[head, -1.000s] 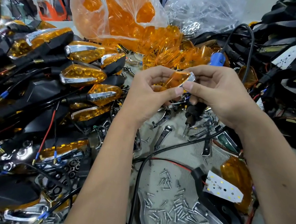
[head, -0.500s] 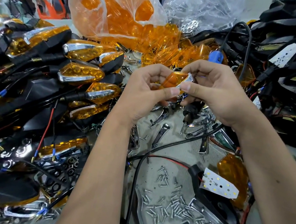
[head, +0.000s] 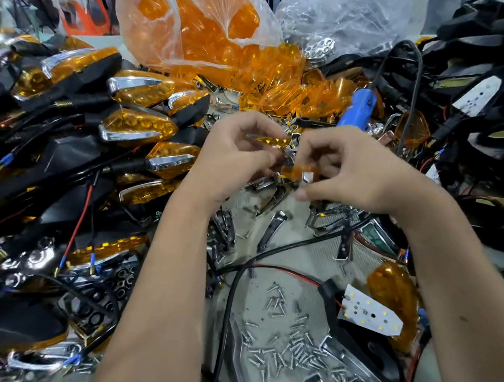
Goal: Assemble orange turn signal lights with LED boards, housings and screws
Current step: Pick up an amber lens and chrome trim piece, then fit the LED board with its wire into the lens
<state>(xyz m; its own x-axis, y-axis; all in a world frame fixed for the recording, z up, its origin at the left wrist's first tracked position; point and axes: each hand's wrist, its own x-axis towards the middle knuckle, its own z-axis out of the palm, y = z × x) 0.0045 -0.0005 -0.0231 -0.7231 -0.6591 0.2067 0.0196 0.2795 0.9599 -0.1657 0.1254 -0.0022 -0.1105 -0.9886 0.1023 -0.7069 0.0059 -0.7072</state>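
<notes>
Both my hands meet over the middle of the bench around one small orange lens (head: 296, 170) with a chrome trim piece on its right end. My left hand (head: 236, 155) pinches the lens from the left, fingers curled. My right hand (head: 355, 170) pinches the chrome end from the right. The lens is blurred and mostly hidden by my fingers. A black housing with a white LED board (head: 369, 313) lies at the lower right, an orange lens (head: 392, 293) beside it. Loose screws (head: 290, 343) are scattered below my hands.
Finished turn signals (head: 136, 124) are stacked on the left. A plastic bag of orange lenses (head: 200, 23) sits behind, a blue electric screwdriver (head: 359, 108) beyond my hands. Black housings (head: 500, 97) pile up at the right. Chrome trims (head: 271, 226) and cables litter the bench.
Both hands have dropped a little lower with the lens. The lens has turned in my fingers, and now shows its narrow edge with the chrome end pointing down and right.
</notes>
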